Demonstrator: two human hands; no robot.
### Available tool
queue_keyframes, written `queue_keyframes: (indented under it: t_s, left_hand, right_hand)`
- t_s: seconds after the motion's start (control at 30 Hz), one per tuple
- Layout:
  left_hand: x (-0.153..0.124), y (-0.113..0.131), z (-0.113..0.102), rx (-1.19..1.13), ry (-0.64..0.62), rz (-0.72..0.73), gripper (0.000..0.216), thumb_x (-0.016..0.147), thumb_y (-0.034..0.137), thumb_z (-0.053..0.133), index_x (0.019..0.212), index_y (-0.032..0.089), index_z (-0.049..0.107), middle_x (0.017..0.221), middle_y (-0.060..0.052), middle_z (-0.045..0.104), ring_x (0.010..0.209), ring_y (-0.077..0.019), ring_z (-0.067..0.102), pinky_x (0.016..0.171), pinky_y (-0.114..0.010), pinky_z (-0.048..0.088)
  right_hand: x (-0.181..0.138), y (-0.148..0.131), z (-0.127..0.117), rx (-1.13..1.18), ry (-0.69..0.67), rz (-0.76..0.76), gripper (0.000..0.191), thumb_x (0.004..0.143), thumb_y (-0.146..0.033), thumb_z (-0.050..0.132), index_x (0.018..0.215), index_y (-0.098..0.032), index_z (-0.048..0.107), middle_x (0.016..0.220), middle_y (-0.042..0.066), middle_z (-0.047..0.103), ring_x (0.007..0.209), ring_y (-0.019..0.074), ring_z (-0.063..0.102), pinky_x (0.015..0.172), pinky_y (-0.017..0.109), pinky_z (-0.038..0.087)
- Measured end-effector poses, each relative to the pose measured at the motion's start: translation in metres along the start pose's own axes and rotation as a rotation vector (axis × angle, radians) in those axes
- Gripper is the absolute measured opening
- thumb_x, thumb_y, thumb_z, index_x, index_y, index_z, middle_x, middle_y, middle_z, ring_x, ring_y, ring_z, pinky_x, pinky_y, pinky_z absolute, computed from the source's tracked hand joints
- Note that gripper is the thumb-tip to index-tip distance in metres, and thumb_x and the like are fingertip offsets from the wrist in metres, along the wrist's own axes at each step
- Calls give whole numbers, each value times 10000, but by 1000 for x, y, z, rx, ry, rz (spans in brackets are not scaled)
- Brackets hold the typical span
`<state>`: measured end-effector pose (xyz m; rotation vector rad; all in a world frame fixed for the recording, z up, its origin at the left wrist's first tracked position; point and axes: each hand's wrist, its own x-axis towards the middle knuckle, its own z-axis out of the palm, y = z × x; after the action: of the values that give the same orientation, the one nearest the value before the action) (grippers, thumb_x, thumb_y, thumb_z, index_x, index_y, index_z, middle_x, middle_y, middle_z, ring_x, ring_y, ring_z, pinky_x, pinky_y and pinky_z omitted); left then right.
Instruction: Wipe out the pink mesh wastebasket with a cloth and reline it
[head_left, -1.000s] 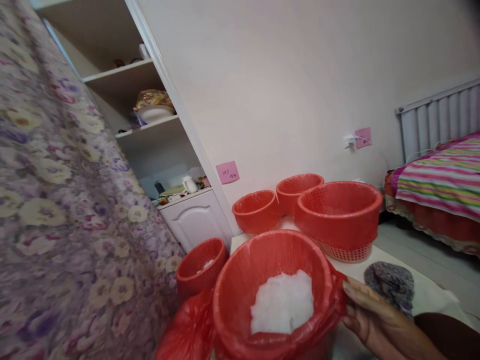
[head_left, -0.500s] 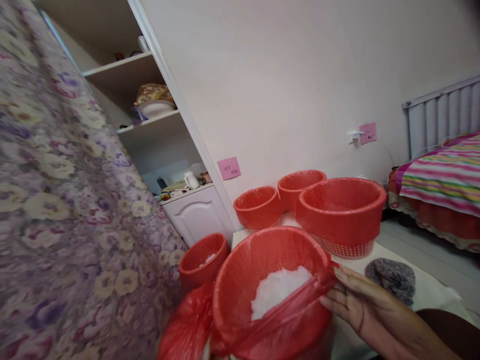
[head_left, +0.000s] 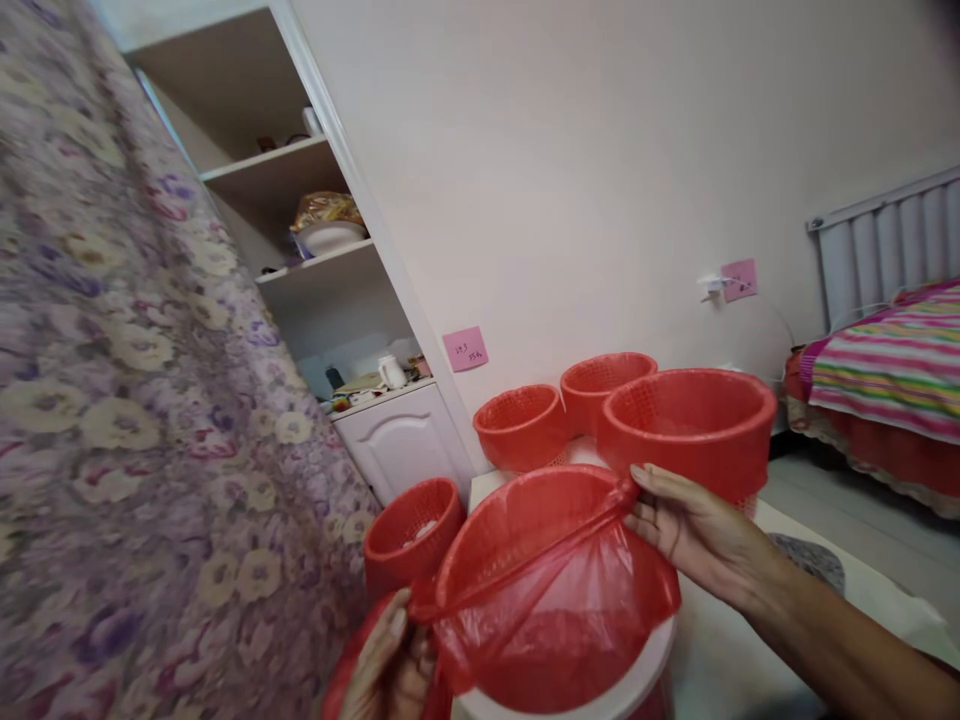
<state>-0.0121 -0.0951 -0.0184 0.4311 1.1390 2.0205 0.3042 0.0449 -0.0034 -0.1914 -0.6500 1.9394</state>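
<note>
A red plastic bag (head_left: 555, 610) lines the nearest red basket (head_left: 517, 520) on the white table (head_left: 735, 660). My right hand (head_left: 694, 530) pinches the bag's edge at the basket's far right rim and holds it taut. My left hand (head_left: 390, 665) is closed on the bag's other edge at the lower left. The stretched bag covers most of the basket's mouth and hides what lies inside.
Three more red baskets (head_left: 686, 425) stand behind on the table, and another (head_left: 412, 525) sits lower left. A flowered cloth (head_left: 127, 400) fills the left. A white cabinet with shelves (head_left: 390, 440) is behind. A striped bed (head_left: 885, 370) is at right. A grey scrubber (head_left: 814, 560) lies on the table.
My right hand rose to the basket's far rim, pulling the bag up. My left hand came into view gripping the other edge. The white stuff inside is now covered.
</note>
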Motion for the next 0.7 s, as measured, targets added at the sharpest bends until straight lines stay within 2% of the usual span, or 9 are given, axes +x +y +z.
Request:
queue_keyframes:
  t_s: [0.13,0.23,0.3,0.47,0.57,0.63,0.7]
  left_hand:
    - [24,4,1,-9,-20,44,349,626,97,791,952,206,727,864,-10,761,683,-141,704,635,-215,607]
    - [29,2,11,-31,-98,86,386,627,150,820,992,210,707,955,0,751,751,-126,701,645,-185,591]
    - [29,-1,21,-52,-127,124,417,597,171,847,987,199,702,947,1,748,753,-123,696,642,-183,588]
    - [29,-3,53,-144,-57,265,441,529,159,874,936,200,712,853,35,742,709,-90,683,683,-174,592]
    - [22,-1,66,-144,-29,337,433,527,228,888,919,212,703,834,44,741,702,-89,681,676,-167,584]
    - [15,0,66,-90,-16,384,452,521,308,901,915,235,692,821,50,749,718,-108,691,696,-186,584]
    - [9,1,58,-18,21,394,469,507,381,905,907,267,689,804,63,755,730,-131,704,718,-208,585]
  right_hand:
    - [26,-4,10,-48,-37,-46,130,741,-206,786,811,-174,681,764,12,726,702,132,683,705,252,581]
    - [43,-6,21,-81,-73,-120,147,741,-247,779,770,-180,652,707,-5,692,648,118,647,657,243,555]
    - [53,-8,31,-122,-100,-172,176,735,-276,777,741,-182,628,682,-14,666,629,110,620,642,237,535]
    - [77,-13,55,-219,-143,-260,238,722,-324,769,701,-181,581,647,-32,615,590,94,557,601,221,486]
    - [86,-12,67,-231,-174,-286,222,731,-297,754,702,-178,570,613,-42,587,548,76,512,531,184,425]
    - [87,-13,71,-261,-216,-306,195,755,-267,733,709,-173,568,599,-44,570,532,66,482,507,167,391]
    - [83,-17,69,-285,-252,-335,161,785,-238,708,731,-172,571,597,-49,552,526,58,456,502,158,376]
